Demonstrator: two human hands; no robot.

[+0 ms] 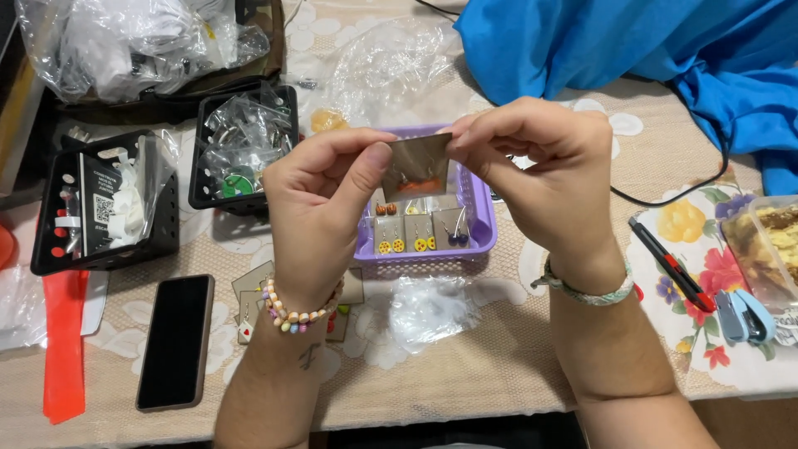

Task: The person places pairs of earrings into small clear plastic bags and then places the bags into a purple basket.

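Both hands are raised above the table, pinching one small earring card [418,166] between them. The left hand [320,195] grips the card's left edge between thumb and forefinger, and the right hand [536,170] nips its upper right corner the same way. The brown card is held upright, facing the camera, with a pair of orange earrings hanging on it. It hovers directly above a purple plastic basket [480,218], in which more earring cards [413,234] stand in a row, some carrying yellow pieces and one dark blue.

The left wrist wears a beaded bracelet [297,316]; the right wrist wears a woven band [586,291].

A dark phone [175,341] lies face up to the left, near a few loose cards [252,291] partly hidden by the left forearm. Two black crates [170,223] at the upper left hold clear plastic bags and paper. A blue cloth [648,50] is heaped at the upper right. On the right edge lie a red and black utility knife [672,264] and a small light blue stapler [744,316].
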